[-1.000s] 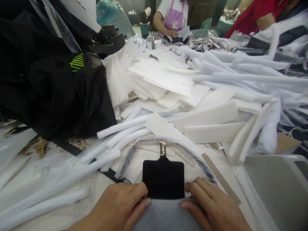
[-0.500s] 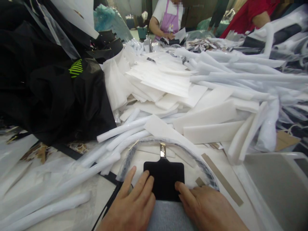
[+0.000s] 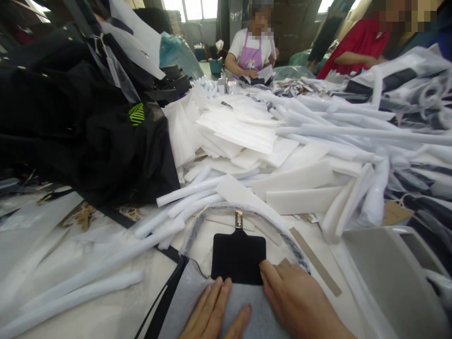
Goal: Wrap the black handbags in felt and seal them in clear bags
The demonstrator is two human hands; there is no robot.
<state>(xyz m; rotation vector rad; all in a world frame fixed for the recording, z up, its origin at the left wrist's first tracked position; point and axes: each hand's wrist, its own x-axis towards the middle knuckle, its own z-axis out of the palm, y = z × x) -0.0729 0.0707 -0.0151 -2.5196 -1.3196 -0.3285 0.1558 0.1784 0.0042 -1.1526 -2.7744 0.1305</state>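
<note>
In front of me lies a handbag with a grey sheet over its body and a dark side edge at the left. A black flap with a gold metal clasp extends above the sheet. Its handle, wrapped in clear plastic, arches around the flap. My left hand rests flat on the grey sheet, fingers spread, tips just below the flap. At the flap's lower right edge, my right hand is closed on the bag, a digit pressing the flap's side; its other fingers are bent and partly hidden.
A large black fabric pile rises at left. White foam sheets and wrapped white tubes fill the middle and right. A brown strip and grey box lie at right. A person in a purple apron works across the table.
My left hand has slid off the flap, down and right onto the grey sheet, uncovering its left part. My right hand stays at the flap's right edge. The view has tilted up.
</note>
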